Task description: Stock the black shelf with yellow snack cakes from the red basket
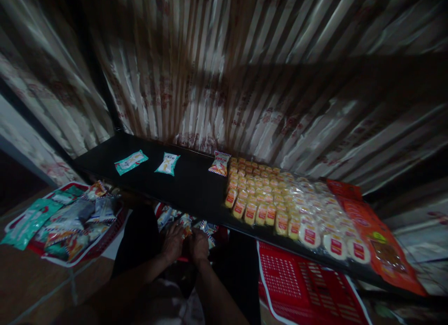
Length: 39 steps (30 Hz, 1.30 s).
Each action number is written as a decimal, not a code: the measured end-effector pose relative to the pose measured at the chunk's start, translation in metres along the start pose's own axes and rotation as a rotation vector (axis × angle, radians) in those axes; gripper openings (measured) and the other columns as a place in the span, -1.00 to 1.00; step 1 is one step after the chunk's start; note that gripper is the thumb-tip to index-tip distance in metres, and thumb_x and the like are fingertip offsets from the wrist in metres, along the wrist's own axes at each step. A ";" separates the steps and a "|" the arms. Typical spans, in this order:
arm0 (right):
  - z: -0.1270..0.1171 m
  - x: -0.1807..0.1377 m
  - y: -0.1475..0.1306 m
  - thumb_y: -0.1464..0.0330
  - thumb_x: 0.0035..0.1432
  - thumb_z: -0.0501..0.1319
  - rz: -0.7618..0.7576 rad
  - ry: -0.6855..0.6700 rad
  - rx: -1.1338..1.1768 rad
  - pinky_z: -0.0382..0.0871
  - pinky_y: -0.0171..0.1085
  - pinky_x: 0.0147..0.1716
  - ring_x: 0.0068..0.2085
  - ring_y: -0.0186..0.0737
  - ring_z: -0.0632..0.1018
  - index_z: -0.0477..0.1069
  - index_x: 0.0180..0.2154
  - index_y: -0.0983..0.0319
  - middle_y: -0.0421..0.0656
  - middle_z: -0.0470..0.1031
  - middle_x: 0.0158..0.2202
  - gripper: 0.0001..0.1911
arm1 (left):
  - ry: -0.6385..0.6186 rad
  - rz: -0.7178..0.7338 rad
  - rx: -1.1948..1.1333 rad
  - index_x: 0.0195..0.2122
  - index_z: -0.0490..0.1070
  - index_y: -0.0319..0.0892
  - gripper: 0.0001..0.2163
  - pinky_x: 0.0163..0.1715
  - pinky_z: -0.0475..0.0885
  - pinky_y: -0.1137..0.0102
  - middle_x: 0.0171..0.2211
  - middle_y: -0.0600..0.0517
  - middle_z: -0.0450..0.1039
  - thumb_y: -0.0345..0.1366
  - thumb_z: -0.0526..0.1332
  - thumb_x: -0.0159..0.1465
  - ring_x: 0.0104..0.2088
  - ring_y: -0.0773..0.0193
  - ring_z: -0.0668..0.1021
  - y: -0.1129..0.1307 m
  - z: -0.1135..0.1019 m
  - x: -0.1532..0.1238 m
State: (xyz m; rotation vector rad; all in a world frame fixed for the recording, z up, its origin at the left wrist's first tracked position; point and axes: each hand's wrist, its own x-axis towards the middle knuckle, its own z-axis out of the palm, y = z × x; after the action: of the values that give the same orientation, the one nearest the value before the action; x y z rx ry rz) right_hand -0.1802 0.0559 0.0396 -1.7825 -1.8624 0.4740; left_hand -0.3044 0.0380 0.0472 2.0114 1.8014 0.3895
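Both my hands reach down below the front edge of a black shelf (189, 187). My left hand (172, 242) and my right hand (199, 245) sit side by side on a pile of small snack packets (182, 220) in a red basket under the shelf. The fingers curl down into the packets; what they grip is hidden in the dark. On the shelf lie a green packet (130, 162), a teal-and-white packet (167, 163) and a red-and-white packet (220, 163), spaced apart.
Rows of yellow packets (254, 194) and round white packets (325, 222) fill the shelf's right half, with orange bags (371, 231) at the far right. A red basket of mixed snacks (70, 220) sits on the floor at left. An empty red basket (301, 287) lies lower right. A striped curtain hangs behind.
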 end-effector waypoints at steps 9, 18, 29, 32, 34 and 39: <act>-0.014 0.001 0.002 0.48 0.11 0.01 -0.073 0.010 0.054 0.39 -0.16 -0.07 -0.14 -0.12 0.56 0.56 -0.25 0.24 -0.05 0.59 -0.21 -0.65 | 0.146 -0.019 -0.055 0.02 0.39 -0.31 -0.52 0.20 0.19 0.16 0.09 -0.13 0.37 -0.59 -0.05 0.09 0.21 0.14 0.25 -0.011 0.006 0.004; -0.036 0.014 -0.011 0.61 -0.03 0.00 -0.214 -0.035 0.148 0.41 -0.29 -0.16 -0.20 -0.21 0.57 0.53 -0.21 0.25 -0.08 0.58 -0.25 -0.57 | 0.311 -0.002 -0.070 0.19 0.18 -0.19 -0.35 0.21 0.15 0.08 0.25 -0.09 0.12 -0.64 -0.05 0.02 0.30 0.12 0.03 -0.010 0.003 0.006; -0.078 0.024 -0.032 0.64 -0.08 0.04 -0.361 -0.159 0.083 0.34 -0.26 -0.13 -0.16 -0.18 0.49 0.45 -0.20 0.20 -0.12 0.52 -0.23 -0.58 | 0.214 0.131 -0.077 0.05 0.29 -0.26 -0.50 0.17 0.19 0.07 0.09 -0.20 0.33 -0.39 0.12 0.03 0.17 0.02 0.29 0.006 -0.011 0.001; -0.082 0.029 -0.033 0.62 -0.03 0.03 -0.368 -0.164 0.104 0.34 -0.24 -0.06 -0.07 -0.19 0.49 0.42 -0.09 0.21 -0.10 0.52 -0.14 -0.53 | 0.175 0.083 -0.099 0.05 0.28 -0.29 -0.52 0.10 0.30 0.12 0.02 -0.21 0.39 -0.33 0.12 0.07 0.07 0.04 0.41 0.010 -0.012 -0.004; -0.086 0.034 -0.036 0.61 0.01 0.00 -0.355 -0.155 0.124 0.35 -0.26 -0.03 -0.04 -0.21 0.50 0.37 -0.01 0.24 -0.09 0.51 -0.08 -0.50 | 0.145 0.052 -0.119 0.06 0.27 -0.27 -0.54 0.07 0.33 0.14 0.03 -0.22 0.38 -0.26 0.11 0.12 0.06 0.04 0.43 0.015 -0.013 -0.008; -0.100 0.048 -0.048 0.58 0.07 -0.01 -0.316 -0.147 0.072 0.39 -0.30 -0.06 -0.05 -0.24 0.53 0.34 0.05 0.21 -0.14 0.51 -0.03 -0.49 | 0.074 -0.003 -0.302 0.05 0.26 -0.27 -0.54 0.07 0.32 0.20 0.04 -0.23 0.38 -0.12 0.05 0.20 0.08 0.07 0.42 0.031 -0.023 -0.016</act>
State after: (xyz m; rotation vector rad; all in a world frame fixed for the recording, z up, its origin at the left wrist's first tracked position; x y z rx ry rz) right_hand -0.1612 0.0898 0.1545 -1.4044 -2.1504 0.5552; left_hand -0.2900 0.0225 0.0827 1.8051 1.6714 0.6984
